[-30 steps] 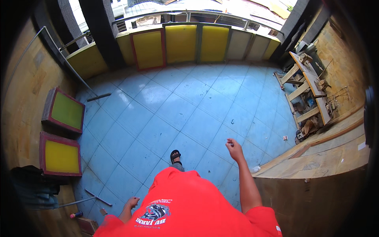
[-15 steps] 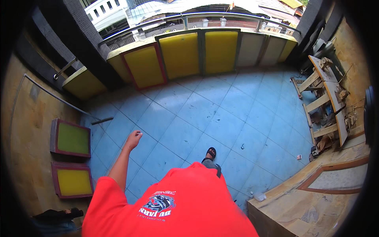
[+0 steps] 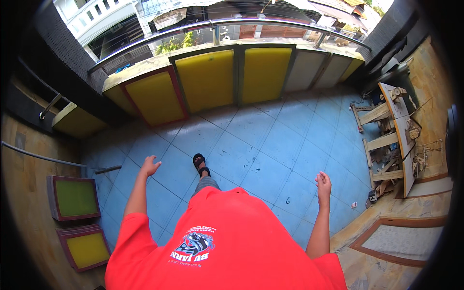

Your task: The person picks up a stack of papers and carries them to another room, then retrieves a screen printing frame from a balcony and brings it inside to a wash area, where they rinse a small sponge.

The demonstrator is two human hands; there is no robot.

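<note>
My left hand (image 3: 151,166) hangs in front of me over the blue tiled floor (image 3: 266,169), fingers loosely apart, with nothing seen in it. Its nearest thing is a long grey pole (image 3: 50,158) with a dark crossbar on the floor. On the other side my right hand (image 3: 324,181) is raised off my body, its fingers lightly bent and apart, also holding nothing that I can see. Neither hand touches anything. My foot in a black sandal (image 3: 199,162) is stepped forward on the tiles.
Framed green (image 3: 76,197) and yellow (image 3: 87,249) panels stand at the left wall. Large yellow panels (image 3: 207,79) line the low wall ahead, under a metal railing (image 3: 270,22). Sewing-machine-like tables (image 3: 398,125) stand at right. A small pack (image 3: 354,205) lies on the floor.
My right hand has come into view on the right. The left hand's fingers have loosened from a curl. My other foot is now forward, and the railing and panels look nearer.
</note>
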